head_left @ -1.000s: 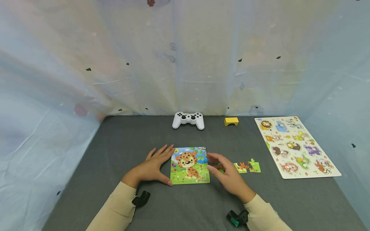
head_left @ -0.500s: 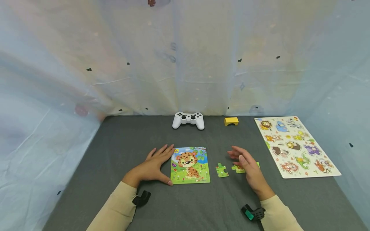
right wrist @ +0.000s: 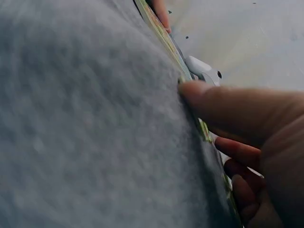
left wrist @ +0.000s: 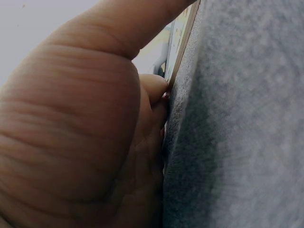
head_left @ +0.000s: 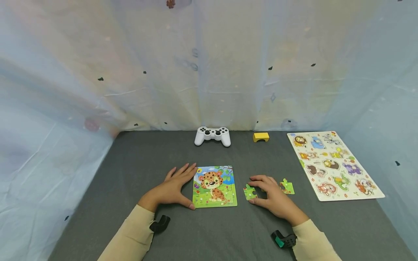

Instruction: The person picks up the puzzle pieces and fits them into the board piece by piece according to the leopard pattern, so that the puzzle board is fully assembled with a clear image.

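In the head view a square leopard puzzle (head_left: 213, 186) lies flat on the dark cloth. My left hand (head_left: 174, 188) rests at its left side with fingers spread, thumb and fingertips at the board's edge. That palm (left wrist: 71, 123) fills much of the left wrist view. To the right of the board, my right hand (head_left: 274, 195) holds a green puzzle piece (head_left: 250, 192) between thumb and fingers, the piece still flat on the cloth. Another piece is mostly hidden under this hand. A third green piece (head_left: 287, 187) lies just beyond the hand.
A white game controller (head_left: 213, 136) and a yellow arch block (head_left: 261, 137) sit along the back of the table (head_left: 147, 152). An animal peg board (head_left: 334, 166) lies at the right. Pale sheeting (head_left: 228, 72) hangs behind the table.
My right hand went from the board's right edge to above the loose pieces, then came back left and down onto the nearest piece. The left hand stayed in place.
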`<move>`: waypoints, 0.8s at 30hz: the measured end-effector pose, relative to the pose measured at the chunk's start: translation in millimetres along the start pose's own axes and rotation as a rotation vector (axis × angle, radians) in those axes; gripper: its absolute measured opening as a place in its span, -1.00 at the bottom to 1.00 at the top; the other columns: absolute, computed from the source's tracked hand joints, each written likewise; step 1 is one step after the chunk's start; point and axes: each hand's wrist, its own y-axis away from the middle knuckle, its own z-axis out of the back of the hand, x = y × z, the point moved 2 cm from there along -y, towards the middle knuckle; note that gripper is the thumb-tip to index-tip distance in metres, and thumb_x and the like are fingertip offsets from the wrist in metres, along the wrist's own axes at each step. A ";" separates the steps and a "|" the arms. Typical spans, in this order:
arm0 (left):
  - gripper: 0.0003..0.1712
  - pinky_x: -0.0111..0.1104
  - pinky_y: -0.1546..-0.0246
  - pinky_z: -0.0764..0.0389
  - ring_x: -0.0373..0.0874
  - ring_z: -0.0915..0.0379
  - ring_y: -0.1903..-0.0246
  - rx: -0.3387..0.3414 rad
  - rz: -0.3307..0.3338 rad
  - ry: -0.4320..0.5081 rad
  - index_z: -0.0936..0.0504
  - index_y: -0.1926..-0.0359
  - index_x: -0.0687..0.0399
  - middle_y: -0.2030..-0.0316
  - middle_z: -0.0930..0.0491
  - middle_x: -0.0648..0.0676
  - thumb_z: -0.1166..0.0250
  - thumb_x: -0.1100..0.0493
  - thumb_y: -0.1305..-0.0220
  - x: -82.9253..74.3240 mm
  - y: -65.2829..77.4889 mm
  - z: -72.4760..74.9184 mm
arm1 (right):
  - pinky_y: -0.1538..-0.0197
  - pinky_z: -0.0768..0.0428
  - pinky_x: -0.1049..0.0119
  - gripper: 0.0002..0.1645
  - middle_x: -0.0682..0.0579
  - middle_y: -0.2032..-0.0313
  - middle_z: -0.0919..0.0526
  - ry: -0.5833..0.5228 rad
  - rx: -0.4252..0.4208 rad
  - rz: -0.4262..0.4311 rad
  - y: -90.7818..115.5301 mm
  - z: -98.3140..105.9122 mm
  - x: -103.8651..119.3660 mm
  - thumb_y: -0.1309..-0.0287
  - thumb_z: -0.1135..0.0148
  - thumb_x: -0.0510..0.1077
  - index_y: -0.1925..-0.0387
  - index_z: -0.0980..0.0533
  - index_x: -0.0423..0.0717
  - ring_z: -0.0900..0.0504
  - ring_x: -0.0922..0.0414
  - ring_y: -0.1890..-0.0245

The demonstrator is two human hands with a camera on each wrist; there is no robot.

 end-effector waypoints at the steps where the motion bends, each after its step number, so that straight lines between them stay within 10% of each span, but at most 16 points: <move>1: 0.64 0.18 -0.56 0.48 -0.01 0.42 -0.70 0.001 0.000 0.000 0.05 -0.80 -0.06 -0.75 0.22 -0.04 -0.65 -0.56 0.10 0.1 0.1 -0.2 | -0.29 -0.46 -0.33 -0.40 -0.04 -0.40 -0.53 0.004 -0.002 0.002 0.2 -0.7 1.1 -0.32 -0.61 -0.03 -0.33 -0.65 -0.04 -0.36 -0.22 -0.42; 13: 0.65 0.19 -0.56 0.49 -0.02 0.43 -0.70 -0.001 -0.006 0.003 0.04 -0.80 -0.06 -0.75 0.21 -0.03 -0.66 -0.56 0.11 1.3 -1.3 -1.0 | 0.22 -0.64 0.23 -0.63 0.21 0.18 -0.62 -0.070 -0.198 -0.080 -2.6 -5.1 20.5 -0.27 -0.58 -0.33 -0.07 -0.70 -0.10 -0.58 0.23 0.27; 24: 0.64 0.17 -0.56 0.49 -0.01 0.42 -0.70 0.001 0.003 0.006 0.04 -0.80 -0.05 -0.75 0.21 -0.03 -0.67 -0.53 0.10 -0.5 -0.3 0.1 | 0.26 -0.69 0.26 -0.73 0.14 0.19 -0.71 -0.198 -0.226 -0.029 -7.7 -15.2 36.6 -0.37 -0.47 -0.37 -0.04 -0.73 -0.13 -0.68 0.21 0.27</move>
